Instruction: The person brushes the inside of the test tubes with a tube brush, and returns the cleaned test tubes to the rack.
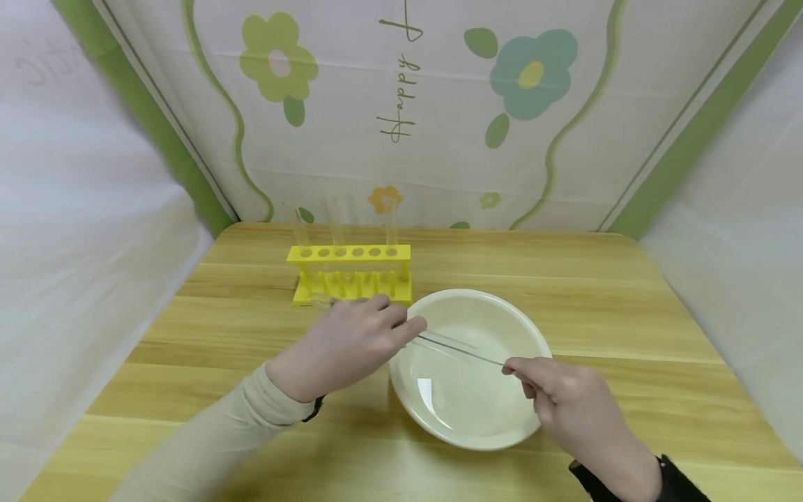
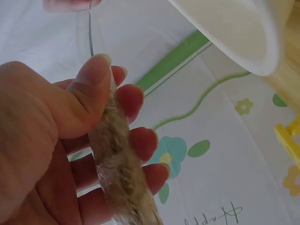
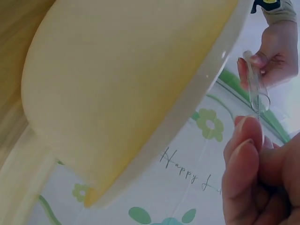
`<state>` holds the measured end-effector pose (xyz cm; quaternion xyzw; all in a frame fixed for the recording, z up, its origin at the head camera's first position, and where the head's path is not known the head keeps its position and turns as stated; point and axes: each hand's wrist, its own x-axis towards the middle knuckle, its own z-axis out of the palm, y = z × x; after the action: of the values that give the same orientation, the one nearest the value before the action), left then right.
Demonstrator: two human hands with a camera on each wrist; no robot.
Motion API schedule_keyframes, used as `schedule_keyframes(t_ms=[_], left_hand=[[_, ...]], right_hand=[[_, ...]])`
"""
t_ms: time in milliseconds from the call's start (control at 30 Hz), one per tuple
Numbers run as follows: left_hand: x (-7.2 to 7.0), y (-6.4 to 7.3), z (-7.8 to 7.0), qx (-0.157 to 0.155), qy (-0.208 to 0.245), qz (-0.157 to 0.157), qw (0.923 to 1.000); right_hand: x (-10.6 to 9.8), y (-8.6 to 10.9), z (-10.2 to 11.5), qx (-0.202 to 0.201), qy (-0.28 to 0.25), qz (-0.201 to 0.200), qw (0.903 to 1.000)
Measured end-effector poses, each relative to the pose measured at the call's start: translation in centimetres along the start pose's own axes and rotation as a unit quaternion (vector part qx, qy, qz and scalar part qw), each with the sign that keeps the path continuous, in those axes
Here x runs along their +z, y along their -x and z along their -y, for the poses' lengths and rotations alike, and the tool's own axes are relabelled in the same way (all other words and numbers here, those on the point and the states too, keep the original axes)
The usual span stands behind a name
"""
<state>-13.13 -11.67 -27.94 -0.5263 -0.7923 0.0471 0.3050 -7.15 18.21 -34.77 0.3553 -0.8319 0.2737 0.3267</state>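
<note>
Over the white basin (image 1: 542,335), my left hand (image 1: 354,341) grips a clear glass test tube (image 2: 83,33), thumb on one side and fingers curled round the other. A test tube brush (image 2: 122,168) is inside it, its pale bristles filling the part within my palm in the left wrist view. The brush's thin twisted wire handle (image 1: 465,351) comes out of the tube's mouth towards the right. My right hand (image 1: 574,401) pinches the end of that wire between thumb and fingers, near the basin's right rim.
A yellow test tube rack (image 1: 348,254) stands behind my left hand with three clear test tubes (image 1: 334,222) upright or slightly leaning in it. The wooden table (image 1: 602,293) ends at a white flowered cloth (image 1: 439,167), with white sheets on both sides.
</note>
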Motion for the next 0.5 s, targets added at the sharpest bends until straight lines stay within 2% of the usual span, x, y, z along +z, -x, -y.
schedule_keyframes(t_ms=[200, 500], left_hand=[[0.0, 0.6, 0.5, -0.011, 0.007, 0.013, 0.9998], [-0.4, 0.8, 0.9, -0.015, 0.017, 0.025, 0.9994]], right_hand=[[-0.5, 0.6, -0.2, 0.021, -0.010, 0.003, 0.9997], [-1.1, 1.2, -0.8, 0.012, -0.013, -0.003, 0.9998]])
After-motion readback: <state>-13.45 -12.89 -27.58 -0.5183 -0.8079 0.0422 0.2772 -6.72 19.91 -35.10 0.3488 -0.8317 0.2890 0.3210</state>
